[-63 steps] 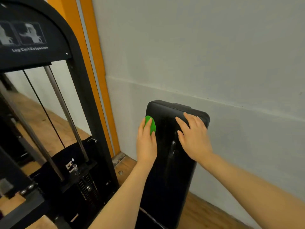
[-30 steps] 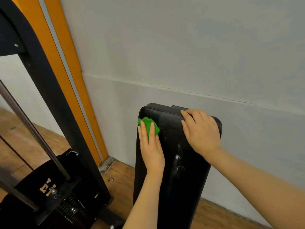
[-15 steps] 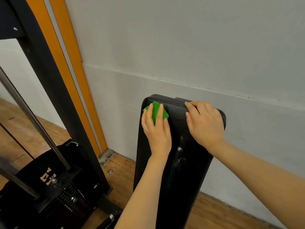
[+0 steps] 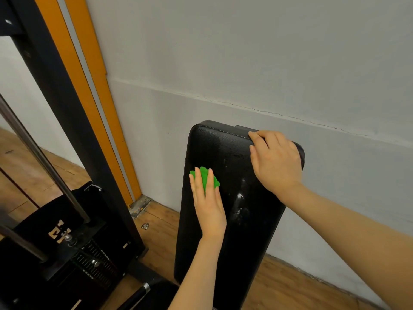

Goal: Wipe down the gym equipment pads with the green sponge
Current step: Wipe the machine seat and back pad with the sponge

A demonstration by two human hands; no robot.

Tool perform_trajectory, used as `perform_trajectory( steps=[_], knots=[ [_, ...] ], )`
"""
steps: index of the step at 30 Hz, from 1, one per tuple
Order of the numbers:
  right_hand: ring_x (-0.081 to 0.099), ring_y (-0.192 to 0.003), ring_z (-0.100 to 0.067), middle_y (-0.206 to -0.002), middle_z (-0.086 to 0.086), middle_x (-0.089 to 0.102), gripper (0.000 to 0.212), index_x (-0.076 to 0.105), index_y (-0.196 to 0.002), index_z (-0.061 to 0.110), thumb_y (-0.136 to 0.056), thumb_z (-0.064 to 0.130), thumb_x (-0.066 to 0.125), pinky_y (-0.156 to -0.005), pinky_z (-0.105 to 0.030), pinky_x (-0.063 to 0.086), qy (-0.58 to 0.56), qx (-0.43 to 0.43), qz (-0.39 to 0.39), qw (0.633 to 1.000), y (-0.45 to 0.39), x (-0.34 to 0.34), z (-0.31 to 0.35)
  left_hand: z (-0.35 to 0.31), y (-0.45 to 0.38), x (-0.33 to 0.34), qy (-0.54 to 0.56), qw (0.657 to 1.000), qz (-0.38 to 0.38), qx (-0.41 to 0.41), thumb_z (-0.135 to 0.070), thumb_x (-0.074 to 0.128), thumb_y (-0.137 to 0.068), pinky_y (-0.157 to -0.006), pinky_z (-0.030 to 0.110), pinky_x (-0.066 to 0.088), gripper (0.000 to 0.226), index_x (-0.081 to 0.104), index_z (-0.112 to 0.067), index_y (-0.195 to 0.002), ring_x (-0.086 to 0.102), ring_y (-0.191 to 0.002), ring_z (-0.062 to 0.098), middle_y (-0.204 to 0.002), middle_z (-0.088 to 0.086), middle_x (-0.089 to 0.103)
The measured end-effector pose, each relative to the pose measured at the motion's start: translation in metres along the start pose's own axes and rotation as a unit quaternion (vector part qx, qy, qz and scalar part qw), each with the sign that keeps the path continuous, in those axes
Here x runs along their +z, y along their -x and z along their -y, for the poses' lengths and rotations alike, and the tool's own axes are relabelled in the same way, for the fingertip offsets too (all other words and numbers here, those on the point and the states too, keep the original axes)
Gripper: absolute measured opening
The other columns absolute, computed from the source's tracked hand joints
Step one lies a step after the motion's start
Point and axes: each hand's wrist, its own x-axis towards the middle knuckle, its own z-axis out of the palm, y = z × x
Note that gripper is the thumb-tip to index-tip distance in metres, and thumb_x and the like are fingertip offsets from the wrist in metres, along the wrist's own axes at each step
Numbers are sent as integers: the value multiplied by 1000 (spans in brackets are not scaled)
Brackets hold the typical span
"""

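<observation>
Black padded vinyl: one long gym pad (image 4: pixel 225 220), standing on end, top edge at 12 o'clock against the grey wall (image 4: pixel 245 63), surface marked with pale wet streaks right of centre.

Green sponge (image 4: pixel 206 179): on the pad's face, upper left part, just inside its 9 o'clock edge; mostly covered, its green showing between and beyond the fingers.

Left hand (image 4: pixel 209 204): laid flat over the sponge, fingers straight and pointing to 12 o'clock, pressing it against the pad; not curled round it.

Right hand (image 4: pixel 276 163): at the pad's upper right corner, about 2 o'clock from the sponge, fingers bent over the top edge, grasping the pad.

Weight machine (image 4: pixel 67 242): black frame with steel guide rods and stacked plates, at 9 o'clock of the pad, apart from it.

Orange strip (image 4: pixel 98 97): runs up the wall between machine upright and pad.

Wooden floor (image 4: pixel 161 220): beneath all items; a small metal fitting (image 4: pixel 145 225) lies on it near the pad's left edge.
</observation>
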Motion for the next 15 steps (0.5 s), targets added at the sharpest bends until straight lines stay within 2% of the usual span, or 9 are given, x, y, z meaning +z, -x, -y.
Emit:
perform_trajectory(
  steps=[3,4,7,11,15],
  knots=[
    [58,-96,-25,-107,-6,64,35,63,-120,9,-96,27,44,-73,-35,44,5,1,-6,1000,1,0,0,-21,-18,-14,67,998,-9,4,-22,38,-98,-116,43,23,60,9,-33,-150,6,-149,19,-159,-1,13],
    [58,-96,-25,-106,-6,64,35,63,-120,10,-96,27,44,-73,-35,44,5,1,-7,1000,1,1,0,-30,-28,-17,80,996,-14,20,-23,37,-98,-118,40,20,60,8,-32,-150,5,-149,18,-159,-1,12],
    [58,-97,-25,-106,-5,64,36,64,-120,10,-96,27,44,-73,-36,44,-3,4,-4,1000,0,0,1,-54,-58,-15,69,994,-19,81,-24,38,-99,-119,28,11,53,20,-21,-149,5,-149,21,-158,4,15],
    [59,-96,-24,-105,-5,65,36,64,-119,10,-95,27,44,-72,-34,45,-2,8,-10,1000,0,-2,1,-60,-69,-2,25,994,-19,105,-25,35,-101,-119,34,13,46,39,-7,-144,13,-147,29,-155,12,28],
    [59,-95,-24,-105,-5,65,34,65,-118,10,-95,27,46,-71,-34,44,3,3,-14,1000,0,1,0,-47,-61,2,-3,992,-35,121,-20,38,-100,-119,25,5,45,41,-6,-142,16,-146,31,-153,13,32]
  ],
)
